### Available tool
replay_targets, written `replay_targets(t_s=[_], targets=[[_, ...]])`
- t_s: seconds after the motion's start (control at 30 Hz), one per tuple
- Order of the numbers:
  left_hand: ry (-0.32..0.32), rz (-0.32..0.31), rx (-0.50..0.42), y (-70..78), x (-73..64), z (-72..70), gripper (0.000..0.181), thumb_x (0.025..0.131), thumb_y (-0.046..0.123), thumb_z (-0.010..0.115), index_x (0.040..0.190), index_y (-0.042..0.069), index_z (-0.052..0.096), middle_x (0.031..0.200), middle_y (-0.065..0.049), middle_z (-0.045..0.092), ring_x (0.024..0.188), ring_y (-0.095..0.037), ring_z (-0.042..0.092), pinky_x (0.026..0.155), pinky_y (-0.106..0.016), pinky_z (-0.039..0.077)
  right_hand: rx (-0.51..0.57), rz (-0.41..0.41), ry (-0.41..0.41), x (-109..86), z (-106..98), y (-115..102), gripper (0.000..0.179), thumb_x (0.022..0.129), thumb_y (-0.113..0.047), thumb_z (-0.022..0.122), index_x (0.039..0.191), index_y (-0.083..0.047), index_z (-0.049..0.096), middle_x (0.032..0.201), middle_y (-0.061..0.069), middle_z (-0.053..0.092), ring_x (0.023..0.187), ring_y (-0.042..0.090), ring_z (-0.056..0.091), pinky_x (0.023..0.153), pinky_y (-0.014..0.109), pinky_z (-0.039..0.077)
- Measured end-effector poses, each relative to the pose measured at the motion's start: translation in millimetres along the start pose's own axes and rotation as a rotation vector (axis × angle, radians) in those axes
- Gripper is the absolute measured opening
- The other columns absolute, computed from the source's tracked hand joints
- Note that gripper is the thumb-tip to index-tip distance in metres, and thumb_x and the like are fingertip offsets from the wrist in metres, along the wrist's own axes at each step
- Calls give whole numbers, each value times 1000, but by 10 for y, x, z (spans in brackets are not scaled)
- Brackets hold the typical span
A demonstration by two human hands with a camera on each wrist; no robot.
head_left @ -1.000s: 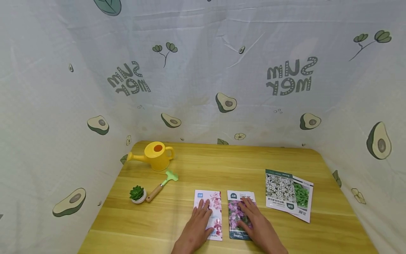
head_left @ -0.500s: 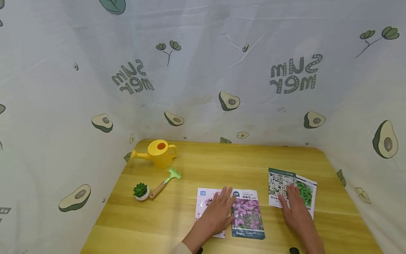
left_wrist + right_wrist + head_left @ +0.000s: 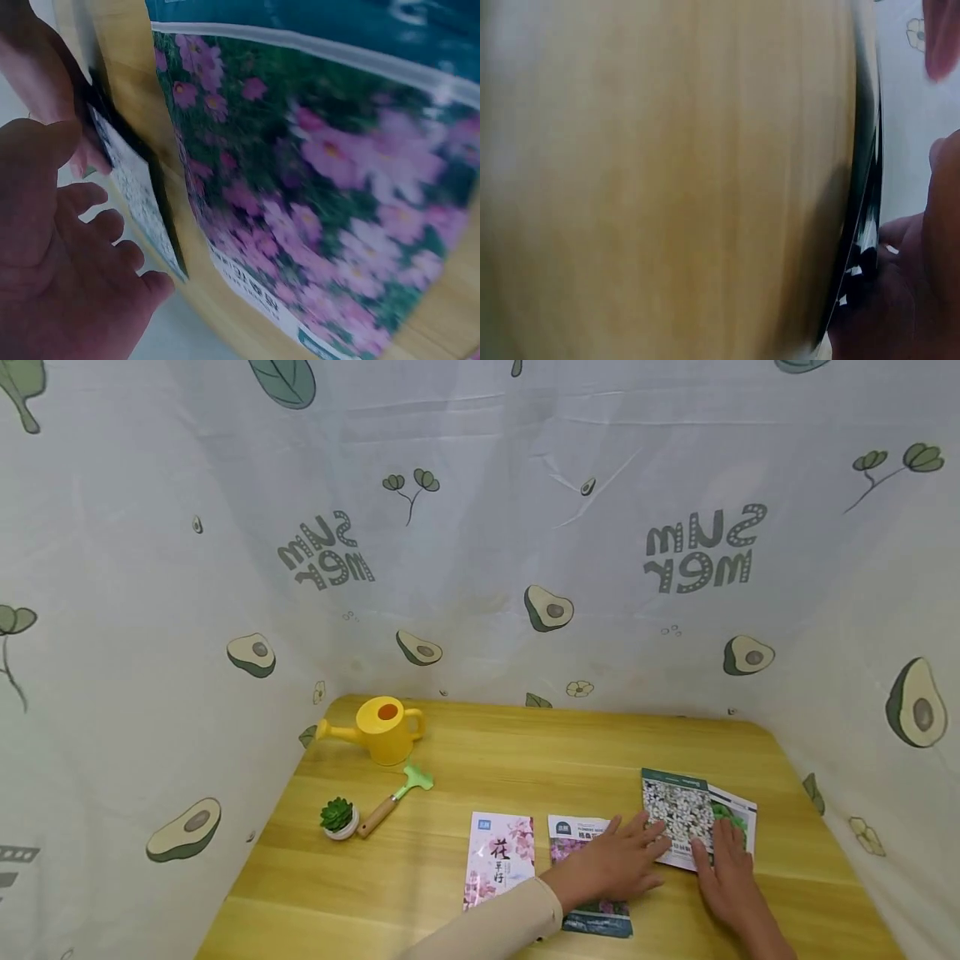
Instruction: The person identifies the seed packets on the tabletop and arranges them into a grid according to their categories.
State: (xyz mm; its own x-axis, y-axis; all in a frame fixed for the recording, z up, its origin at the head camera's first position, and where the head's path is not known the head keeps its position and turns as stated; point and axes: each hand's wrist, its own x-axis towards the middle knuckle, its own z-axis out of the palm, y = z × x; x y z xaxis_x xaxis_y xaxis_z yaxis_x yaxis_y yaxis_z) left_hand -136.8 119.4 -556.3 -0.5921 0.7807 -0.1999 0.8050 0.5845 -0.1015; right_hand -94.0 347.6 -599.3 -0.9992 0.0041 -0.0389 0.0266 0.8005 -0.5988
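Note:
My left hand reaches across the purple-flower seed packet, its fingertips at the left edge of the white-flower seed packet. In the left wrist view that hand's fingers are loosely bent, with nothing between them. My right hand lies over the lower right of the white-flower packet, fingers extended. Under it, a green-leaf seed packet sticks out to the right, partly covered. A pink-blossom seed packet lies left of the purple one, its lower part hidden by my left sleeve.
On the left of the wooden table are a yellow watering can, a small green-headed rake with a wooden handle, and a potted succulent. A white printed cloth hangs around the back and sides.
My right hand went from the purple-flower packet to the white-flower packet. My left hand left the pink packet and moved right, across the purple one, to the white-flower packet's edge.

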Motion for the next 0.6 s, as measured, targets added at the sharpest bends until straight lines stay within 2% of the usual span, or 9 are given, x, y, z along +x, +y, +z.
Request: replay_targets(t_s=[0.13, 0.27, 0.43, 0.57, 0.6], targets=[[-15, 8, 29, 97, 101, -51, 61, 114, 62, 25, 171, 43, 21, 178, 22, 14, 165, -5, 9, 131, -29, 24, 3, -15, 32, -1, 34, 30, 75, 119, -32, 25, 154, 30, -2, 159, 56, -8, 152, 67, -16, 118, 84, -8], [-52, -7, 62, 134, 142, -74, 57, 114, 60, 26, 169, 45, 28, 176, 26, 18, 163, -1, 14, 131, -29, 24, 38, -47, 64, 12, 113, 88, 77, 119, -32, 26, 154, 29, -6, 158, 57, -8, 152, 66, -19, 117, 83, -12], [-79, -15, 76, 176, 194, -73, 54, 115, 58, 25, 168, 47, 30, 174, 29, 19, 162, 3, 15, 131, -32, 25, 29, -82, 111, 5, 145, 178, 75, 119, -30, 27, 155, 29, -4, 157, 58, -3, 154, 65, -17, 116, 85, -10], [-92, -36, 94, 211, 227, -75, 54, 115, 59, 25, 167, 48, 30, 174, 30, 20, 161, 3, 16, 130, -34, 26, 19, -51, 83, -7, 96, 147, 75, 119, -30, 26, 154, 29, -3, 157, 58, -2, 153, 68, -13, 117, 85, -7], [-99, -41, 99, 222, 303, 1, 54, 114, 60, 25, 167, 49, 29, 174, 31, 19, 162, 3, 15, 131, -35, 26, 15, -41, 70, -6, 75, 132, 75, 119, -29, 26, 154, 30, -3, 157, 58, -2, 152, 69, -12, 118, 85, -6]])
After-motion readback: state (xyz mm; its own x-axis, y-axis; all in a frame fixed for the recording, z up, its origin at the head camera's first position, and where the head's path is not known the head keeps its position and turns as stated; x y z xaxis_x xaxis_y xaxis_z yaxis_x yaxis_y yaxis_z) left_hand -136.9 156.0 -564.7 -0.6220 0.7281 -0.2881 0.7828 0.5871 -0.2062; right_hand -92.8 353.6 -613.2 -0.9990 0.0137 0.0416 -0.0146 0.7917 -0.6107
